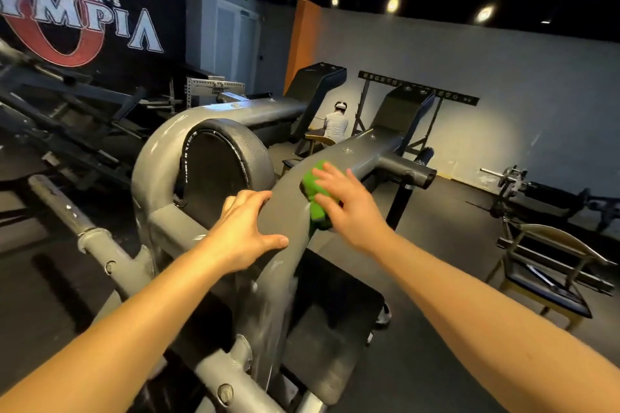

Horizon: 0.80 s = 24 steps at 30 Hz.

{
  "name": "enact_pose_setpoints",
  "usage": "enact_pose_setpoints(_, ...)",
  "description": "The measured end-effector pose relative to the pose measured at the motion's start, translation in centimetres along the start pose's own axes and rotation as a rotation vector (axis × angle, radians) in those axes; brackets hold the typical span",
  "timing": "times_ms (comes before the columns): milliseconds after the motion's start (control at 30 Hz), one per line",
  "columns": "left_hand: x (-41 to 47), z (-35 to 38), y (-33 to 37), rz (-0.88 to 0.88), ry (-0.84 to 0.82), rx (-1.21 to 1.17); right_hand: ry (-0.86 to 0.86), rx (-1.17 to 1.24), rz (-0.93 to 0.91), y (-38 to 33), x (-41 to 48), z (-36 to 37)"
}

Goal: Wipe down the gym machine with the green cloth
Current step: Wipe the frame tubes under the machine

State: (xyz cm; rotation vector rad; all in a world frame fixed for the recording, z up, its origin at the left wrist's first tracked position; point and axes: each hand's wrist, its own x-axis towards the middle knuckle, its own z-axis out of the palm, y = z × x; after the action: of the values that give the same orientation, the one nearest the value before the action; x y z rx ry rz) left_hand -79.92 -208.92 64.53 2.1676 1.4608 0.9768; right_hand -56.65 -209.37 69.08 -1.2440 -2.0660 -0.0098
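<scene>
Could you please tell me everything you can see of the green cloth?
The green cloth is bright green, soft-looking fabric, bunched rather than flat. It lies on the curved grey machine arm. The right hand presses it there with spread fingers, covering its middle, so only its top edge and lower left part show. The left hand rests on the same arm, apart from it.

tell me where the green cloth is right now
Head view, right of centre: the cloth is pressed under the right hand on the grey machine arm.
</scene>
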Motion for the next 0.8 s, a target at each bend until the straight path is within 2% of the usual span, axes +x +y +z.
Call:
enact_pose_setpoints(67, -0.5, 0.1, 0.0, -0.049, 0.028, 0.001, 0.038, 0.076, 0.26, 0.5, 2.2, -2.0)
enact_pose_setpoints(133, -0.8, 0.2, 0.0, -0.065, 0.03, -0.011, 0.047, 0.083, 0.308, 0.6, 2.8, -1.9)
enact_pose_setpoints(200, -0.8, 0.2, -0.1, -0.054, 0.024, -0.01, 0.098, 0.046, 0.217, 0.3, 1.9, -0.3)
enact_pose_setpoints(300, -0.6, 0.4, -0.8, -0.04, 0.027, -0.014, 0.132, -0.024, -0.036, -1.0, -1.7, 3.1)
enact_pose_setpoints(400, -0.4, 0.6, -1.7, -0.008, 0.019, -0.02, 0.087, -0.111, -0.264, -2.4, -4.6, 6.0)
enact_pose_setpoints(533, -0.7, 0.7, -2.2, 0.007, 0.006, -0.047, -0.049, -0.205, -0.388, -0.9, -3.8, 4.2)
enact_pose_setpoints(600, -0.7, 0.6, -2.2, -0.006, 0.015, -0.062, -0.03, -0.234, -0.29, -0.1, -1.3, 2.2)
enact_pose_setpoints(700, -0.7, 0.4, -1.6, -0.038, 0.004, -0.073, 0.073, -0.154, -0.046, -0.5, 2.2, -0.1)
enact_pose_setpoints(800, -1.0, 0.4, -1.3, -0.069, 0.0, -0.092, 0.129, -0.155, 0.043, -0.6, 2.7, 0.8)
